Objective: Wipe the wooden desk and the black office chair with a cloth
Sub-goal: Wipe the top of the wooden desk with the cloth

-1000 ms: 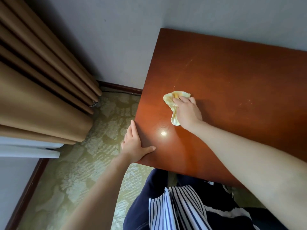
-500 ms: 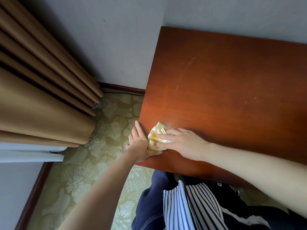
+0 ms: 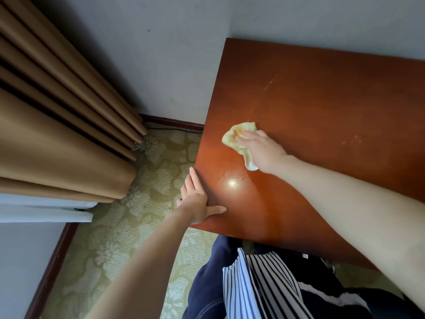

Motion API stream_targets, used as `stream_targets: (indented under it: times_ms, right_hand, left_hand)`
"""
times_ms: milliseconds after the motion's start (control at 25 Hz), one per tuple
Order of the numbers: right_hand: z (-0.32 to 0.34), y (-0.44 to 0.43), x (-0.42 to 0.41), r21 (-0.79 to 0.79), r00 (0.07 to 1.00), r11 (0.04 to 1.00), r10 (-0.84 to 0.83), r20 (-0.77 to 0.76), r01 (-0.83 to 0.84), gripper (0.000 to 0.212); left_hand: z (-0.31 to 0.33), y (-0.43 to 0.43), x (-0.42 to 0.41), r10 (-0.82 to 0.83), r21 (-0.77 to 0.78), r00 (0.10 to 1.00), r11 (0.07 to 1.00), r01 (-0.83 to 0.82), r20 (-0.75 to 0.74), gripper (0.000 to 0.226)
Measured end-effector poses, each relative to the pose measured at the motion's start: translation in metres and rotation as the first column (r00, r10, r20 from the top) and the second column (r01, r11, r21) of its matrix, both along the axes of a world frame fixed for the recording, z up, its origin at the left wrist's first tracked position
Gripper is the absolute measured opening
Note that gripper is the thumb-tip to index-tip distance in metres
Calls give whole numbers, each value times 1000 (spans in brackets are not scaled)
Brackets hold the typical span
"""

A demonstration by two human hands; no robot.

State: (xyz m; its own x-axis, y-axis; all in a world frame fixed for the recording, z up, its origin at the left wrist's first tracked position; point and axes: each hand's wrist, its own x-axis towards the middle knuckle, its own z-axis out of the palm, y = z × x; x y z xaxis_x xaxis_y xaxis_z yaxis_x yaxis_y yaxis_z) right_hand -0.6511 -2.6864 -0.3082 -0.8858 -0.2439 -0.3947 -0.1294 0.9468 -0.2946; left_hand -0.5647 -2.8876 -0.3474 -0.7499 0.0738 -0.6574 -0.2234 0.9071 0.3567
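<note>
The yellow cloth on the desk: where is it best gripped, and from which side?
Probably at the rumpled fold of the cloth showing beyond the right hand, pinched from above on its far-left side: that part looks bunched up, while the rest lies pressed flat on the desk.

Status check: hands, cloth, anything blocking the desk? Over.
Right hand flat on yellow cloth, pressing it to wooden desk. Left hand braced on desk's left edge, thumb on top. No obstacle seen near the cloth.
</note>
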Motion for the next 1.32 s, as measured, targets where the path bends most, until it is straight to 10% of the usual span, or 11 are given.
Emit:
stream_targets:
  times_ms: [200,640,1320]
  right_hand:
    - [0,-9,1,52,999,998,-46,-17,47,65]
    - [-8,48,76,-53,880,880,468,-82,-473,69]
    - [-15,76,-1,17,739,776,606,-293,-630,69]
  left_hand:
    - [0,-2,6,53,41,996,998,-50,-70,141]
    - [3,17,-62,-267,-72,893,963,259,-361,137]
    - [-3,43,-126,-414,-204,909,895,396,-52,129]
